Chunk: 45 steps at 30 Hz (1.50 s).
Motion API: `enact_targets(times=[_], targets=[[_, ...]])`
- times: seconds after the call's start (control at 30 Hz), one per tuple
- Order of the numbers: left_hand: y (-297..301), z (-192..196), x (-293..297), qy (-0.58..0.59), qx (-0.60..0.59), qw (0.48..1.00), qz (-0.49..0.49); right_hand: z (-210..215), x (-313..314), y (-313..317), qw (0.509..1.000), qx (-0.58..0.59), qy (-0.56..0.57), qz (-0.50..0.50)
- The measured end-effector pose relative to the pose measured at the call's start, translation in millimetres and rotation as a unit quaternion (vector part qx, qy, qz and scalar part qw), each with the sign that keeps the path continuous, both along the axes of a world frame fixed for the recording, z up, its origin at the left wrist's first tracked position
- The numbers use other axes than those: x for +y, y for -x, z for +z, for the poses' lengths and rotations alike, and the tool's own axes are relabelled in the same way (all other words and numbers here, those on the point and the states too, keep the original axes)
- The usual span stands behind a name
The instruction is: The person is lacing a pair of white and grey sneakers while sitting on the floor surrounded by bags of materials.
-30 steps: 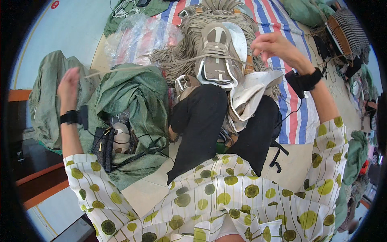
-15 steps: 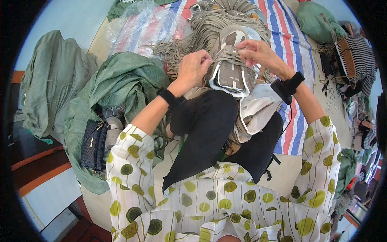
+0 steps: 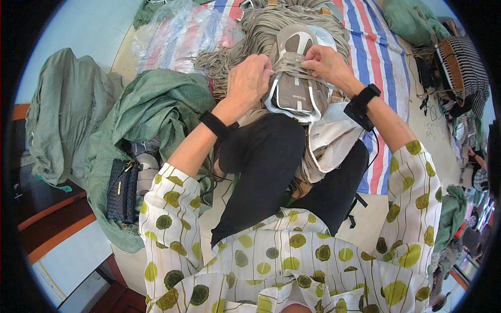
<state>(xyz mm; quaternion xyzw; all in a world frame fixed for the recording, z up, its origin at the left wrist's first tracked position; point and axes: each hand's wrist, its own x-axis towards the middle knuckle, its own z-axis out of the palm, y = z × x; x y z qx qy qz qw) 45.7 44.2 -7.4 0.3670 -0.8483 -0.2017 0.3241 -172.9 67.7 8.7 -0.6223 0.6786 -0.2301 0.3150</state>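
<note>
A beige sneaker with a white sole rests on my lap, toe pointing away from me. My left hand grips a beige lace at the shoe's left side. My right hand pinches the same lace across the shoe's top at the right side. Both wrists carry black bands. A heap of beige laces lies just beyond the shoe. A second whitish shoe lies against my right thigh, partly hidden under my right forearm.
A green sack lies crumpled at my left with a black quilted pouch on it. Clear plastic bags sit on a striped mat. Another green sack lies far left; bags and clothes crowd the right edge.
My left hand swung in from far out on the left to the shoe. Both hands now hold the lace on the sneaker, and the view has shifted slightly closer.
</note>
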Motion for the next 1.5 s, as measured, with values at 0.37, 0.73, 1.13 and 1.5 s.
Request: enact_targets(times=[0.37,0.73,1.13,1.5], targets=[[3.4,8.1,-13.6,0.064,-0.099,0.989,-0.084,27.4,10.9,3.4,0.971,-0.235,0.038,-0.025],[8.2,-5.8,-7.0,-0.041,0.005,0.997,-0.064,27.3,42.9,23.9,0.995,0.036,-0.060,0.071],[17.0,-8.3,6.7,-0.047,0.020,0.998,0.045,12.2,22.6,7.9,0.988,0.121,-0.015,0.099],[22.7,-8.2,4.2,-0.003,-0.012,0.998,0.067,19.8,17.8,4.8,0.968,0.216,-0.078,0.098]])
